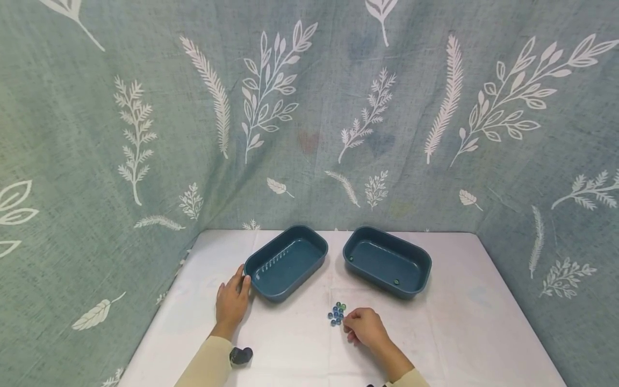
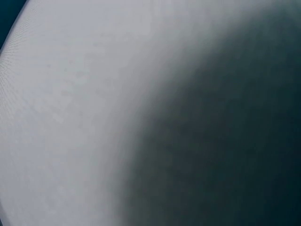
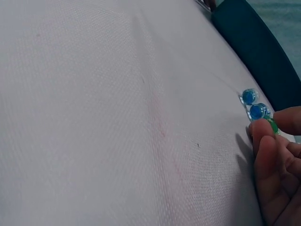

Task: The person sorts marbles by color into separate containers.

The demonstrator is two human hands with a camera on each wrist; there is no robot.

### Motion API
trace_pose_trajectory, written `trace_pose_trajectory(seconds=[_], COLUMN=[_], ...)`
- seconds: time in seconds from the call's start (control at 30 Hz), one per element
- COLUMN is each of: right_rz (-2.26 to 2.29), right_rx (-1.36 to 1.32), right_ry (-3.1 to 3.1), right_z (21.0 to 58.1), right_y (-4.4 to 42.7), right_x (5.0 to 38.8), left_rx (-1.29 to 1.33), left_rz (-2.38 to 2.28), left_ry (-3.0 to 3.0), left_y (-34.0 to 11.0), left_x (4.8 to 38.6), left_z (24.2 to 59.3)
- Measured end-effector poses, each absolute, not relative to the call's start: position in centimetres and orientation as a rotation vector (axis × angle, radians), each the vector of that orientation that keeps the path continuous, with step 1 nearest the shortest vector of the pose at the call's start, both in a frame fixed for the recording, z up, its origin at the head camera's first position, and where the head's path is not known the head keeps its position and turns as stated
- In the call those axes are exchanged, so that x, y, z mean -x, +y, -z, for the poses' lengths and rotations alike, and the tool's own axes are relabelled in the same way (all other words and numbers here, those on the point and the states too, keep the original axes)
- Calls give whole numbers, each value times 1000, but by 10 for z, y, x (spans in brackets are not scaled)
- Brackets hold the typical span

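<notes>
My right hand [image 1: 367, 327] is at the right edge of a small cluster of glass marbles [image 1: 336, 315], mostly blue with a green one [image 1: 344, 306] at the far side. In the right wrist view, a green marble [image 3: 272, 125] shows between the thumb and fingertip, apparently pinched; the fingers partly hide it. Blue marbles [image 3: 257, 111] lie just beyond. My left hand [image 1: 233, 301] rests at the near-left end of the left dark teal bin [image 1: 286, 293], fingers on its rim. The left wrist view shows only cloth and a dark blur.
A second teal bin [image 1: 387, 286] stands at the back right, with two green marbles [image 1: 396, 281] inside, lying apart. White cloth [image 1: 290, 344] covers the table. Leaf-patterned fabric [image 1: 309, 107] hangs behind and at both sides.
</notes>
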State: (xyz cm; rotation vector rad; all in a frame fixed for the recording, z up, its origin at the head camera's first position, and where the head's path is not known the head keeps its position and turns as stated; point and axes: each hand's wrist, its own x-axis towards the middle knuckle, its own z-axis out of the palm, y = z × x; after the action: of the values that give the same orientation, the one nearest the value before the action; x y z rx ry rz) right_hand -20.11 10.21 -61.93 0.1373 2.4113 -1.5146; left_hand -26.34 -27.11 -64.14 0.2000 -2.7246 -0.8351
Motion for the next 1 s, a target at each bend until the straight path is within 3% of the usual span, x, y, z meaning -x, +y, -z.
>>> trace_pose_trajectory(seconds=[1.0], right_rz=[1802], right_rx=[-188], right_ry=[2355], right_z=[582], right_y=[142], right_x=[223], left_rx=[-187], left_rz=[845], left_ry=[-2684], left_y=[-274], left_x=[266], left_z=[649])
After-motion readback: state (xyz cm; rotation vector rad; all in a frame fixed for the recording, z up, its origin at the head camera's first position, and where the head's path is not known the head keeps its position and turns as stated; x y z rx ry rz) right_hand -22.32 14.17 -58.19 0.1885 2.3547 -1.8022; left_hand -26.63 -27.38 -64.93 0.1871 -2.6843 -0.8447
